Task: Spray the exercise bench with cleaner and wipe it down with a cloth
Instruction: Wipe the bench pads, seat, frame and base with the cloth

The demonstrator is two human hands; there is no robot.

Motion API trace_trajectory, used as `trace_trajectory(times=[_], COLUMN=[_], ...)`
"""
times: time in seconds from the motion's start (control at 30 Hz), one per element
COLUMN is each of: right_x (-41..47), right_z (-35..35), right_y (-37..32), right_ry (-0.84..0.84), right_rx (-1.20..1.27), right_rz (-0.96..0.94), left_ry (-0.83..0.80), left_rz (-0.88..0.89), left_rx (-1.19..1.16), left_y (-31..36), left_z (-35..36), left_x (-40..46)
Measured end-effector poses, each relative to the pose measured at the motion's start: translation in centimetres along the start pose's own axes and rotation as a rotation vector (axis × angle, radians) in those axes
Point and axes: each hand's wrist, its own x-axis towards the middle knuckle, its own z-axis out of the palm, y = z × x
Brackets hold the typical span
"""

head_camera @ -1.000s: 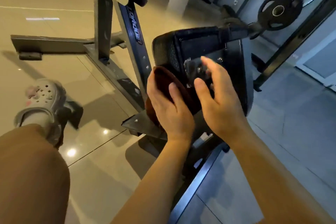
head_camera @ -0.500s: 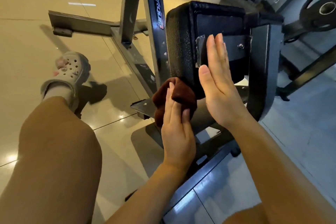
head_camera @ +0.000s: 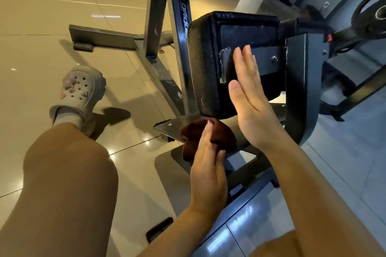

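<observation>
Bench padding [head_camera: 203, 62], black and textured, is seen turned on edge at the middle of the view, bolted to a dark metal frame [head_camera: 304, 89]. A brown cloth [head_camera: 223, 135] is held bunched just below the pad's lower corner, against the steel plate [head_camera: 177, 126] beneath it. The left hand [head_camera: 208, 173] has its grip on the cloth: the fingers are laid nearly straight over the bunch and the thumb appears tucked under it, so the hold is judged a loose pinch rather than a fist. The right hand [head_camera: 250, 98] is held flat and fully open, with nothing in it, alongside the pad's backing board; whether it touches the board cannot be told. No spray bottle is seen.

The wiping step is judged to be in hand. It would be done well if the pad were steadied by the flat hand while the cloth is drawn along the lower edge and up over the textured side in overlapping strokes. The torn covering [head_camera: 224, 64] beside the right fingers should be passed over gently, since the cloth could snag there.
</observation>
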Motion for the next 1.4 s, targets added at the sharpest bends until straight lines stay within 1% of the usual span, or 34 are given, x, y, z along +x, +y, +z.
trace_trajectory(times=[0.07, 0.1, 0.17, 0.2, 0.23, 0.27, 0.37, 0.4, 0.43, 0.47, 0.63, 0.7, 0.8, 0.9, 1.0, 1.13, 1.2, 1.27, 1.4], right_x=[0.0, 0.0, -0.1, -0.2, -0.2, -0.2, 0.0, 0.0, 0.0, 0.0, -0.1, 0.0, -0.1, 0.0, 0.1, 0.0, 0.0, 0.0, 0.0], right_z=[-0.2, -0.3, -0.4, -0.4, -0.4, -0.3, 0.0, 0.0, 0.1, 0.0, -0.2, -0.3, -0.1, 0.1, 0.2, 0.3, 0.3, 0.3, 0.4], right_y=[0.1, 0.2, 0.4, 0.4, 0.5, 0.5, 0.5, 0.5, 0.5, 0.6, 0.4, 0.3, 0.2, 0.3, 0.5, 0.9, 1.1, 1.2, 1.1], right_ry=[-0.017, -0.019, -0.016, -0.013, -0.009, -0.004, 0.004, 0.006, 0.008, 0.009, -0.002, -0.010, -0.006, 0.015, 0.024, 0.015, 0.025, 0.021, 0.021], right_rx=[0.011, 0.010, 0.008, 0.007, 0.005, 0.006, 0.022, 0.029, 0.039, 0.048, 0.048, 0.049, 0.035, 0.016, -0.003, -0.014, -0.031, -0.040, -0.038], right_rz=[0.001, -0.003, -0.014, -0.018, -0.023, -0.027, -0.040, -0.037, -0.028, -0.019, -0.021, -0.011, -0.015, -0.016, -0.027, -0.047, -0.068, -0.078, -0.087], left_ry=[0.050, 0.104, 0.219, 0.250, 0.255, 0.238, 0.112, 0.089, 0.083, 0.084, 0.094, 0.093, 0.174, 0.187, 0.236, 0.187, 0.194, 0.229, 0.399], left_rz=[-0.037, -0.048, -0.133, -0.169, -0.168, -0.117, 0.153, 0.212, 0.228, 0.215, 0.019, -0.032, -0.049, -0.046, -0.070, -0.030, -0.023, -0.015, -0.155], left_rx=[-0.015, -0.033, -0.156, -0.232, -0.260, -0.233, -0.032, 0.015, 0.030, 0.026, 0.022, 0.033, 0.031, -0.049, -0.081, 0.013, 0.041, -0.011, -0.210], left_y=[1.0, 1.6, 3.3, 4.3, 4.9, 5.5, 5.1, 4.3, 3.6, 3.1, 1.9, 2.1, 3.4, 4.5, 4.4, 2.9, 2.7, 3.0, 4.1], left_z=[-0.4, -0.7, -1.3, -1.5, -1.8, -1.9, -1.6, -1.5, -1.5, -1.4, -1.5, -1.4, -1.3, -1.2, -0.9, -0.3, -0.5, -1.0, -3.0], left_x=[0.0, 0.1, 0.8, 1.6, 2.6, 3.5, 4.8, 4.7, 4.4, 3.9, 1.0, 0.9, 2.0, 3.7, 4.4, 3.0, 2.7, 3.2, 5.4])
